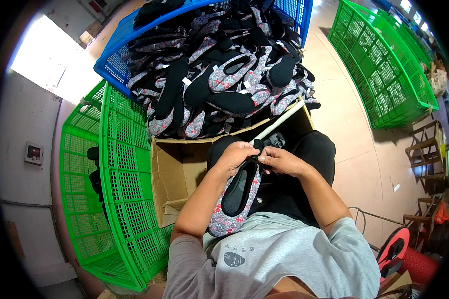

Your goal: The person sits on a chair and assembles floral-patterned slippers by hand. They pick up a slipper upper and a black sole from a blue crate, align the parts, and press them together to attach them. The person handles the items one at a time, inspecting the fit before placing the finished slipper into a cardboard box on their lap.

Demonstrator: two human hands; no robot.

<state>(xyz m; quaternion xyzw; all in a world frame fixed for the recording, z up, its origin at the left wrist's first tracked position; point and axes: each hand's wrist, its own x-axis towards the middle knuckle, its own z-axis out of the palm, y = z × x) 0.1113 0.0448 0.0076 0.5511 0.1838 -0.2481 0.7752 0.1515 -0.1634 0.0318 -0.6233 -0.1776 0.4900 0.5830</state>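
Observation:
A floral slipper (226,215) with a grey, red and white pattern and a black lining lies over my lap, its toe toward my body. My left hand (238,155) is closed on the slipper's far end, fingers pinching the dark edge. Close beside it, my right hand (280,161) also pinches that end with thumb and fingers. A pale rod (279,120) slants up to the right from behind my hands. What lies between the fingertips is partly hidden. Just beyond, a big heap of similar slippers (233,73) with black soles spills from a blue crate (113,59).
An open cardboard box (160,172) stands between my knees and the heap. Green plastic crates (129,184) line my left side; another green crate (379,74) stands at the far right. Wooden stools (424,149) and a red round object (393,253) are at the right.

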